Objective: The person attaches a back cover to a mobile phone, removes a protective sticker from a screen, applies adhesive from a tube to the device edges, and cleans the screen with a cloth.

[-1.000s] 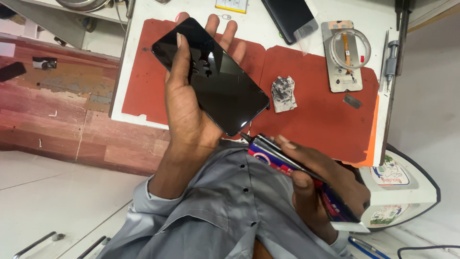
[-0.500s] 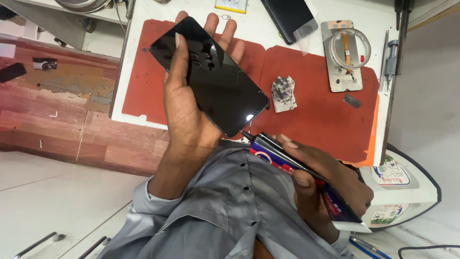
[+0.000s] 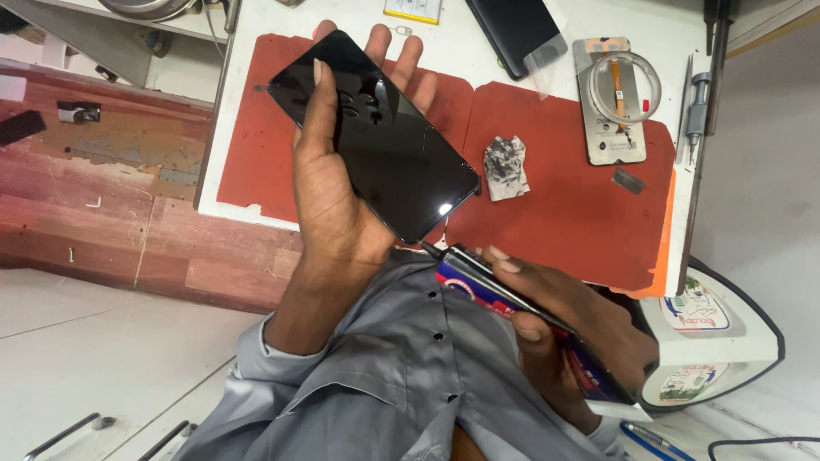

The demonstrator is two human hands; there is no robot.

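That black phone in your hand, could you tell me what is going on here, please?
A person in a grey shirt holds a black phone flat in the left hand, glossy side up, above a red work mat. The right hand clasps a second flat device with a red and blue patterned back close to the body. A crumpled grey wipe and a screwdriver lie on the bench.

A glossy black phone (image 3: 376, 137) shows small white glints, held over a rust-red mat (image 3: 564, 222) with an orange right edge, on a white table (image 3: 478, 64). A second phone (image 3: 530, 329) has a dark frame and a blue, red and white patterned face. The shirt (image 3: 384, 384) is plain grey with black buttons, and a crumpled rag (image 3: 506, 168) is grey and white.
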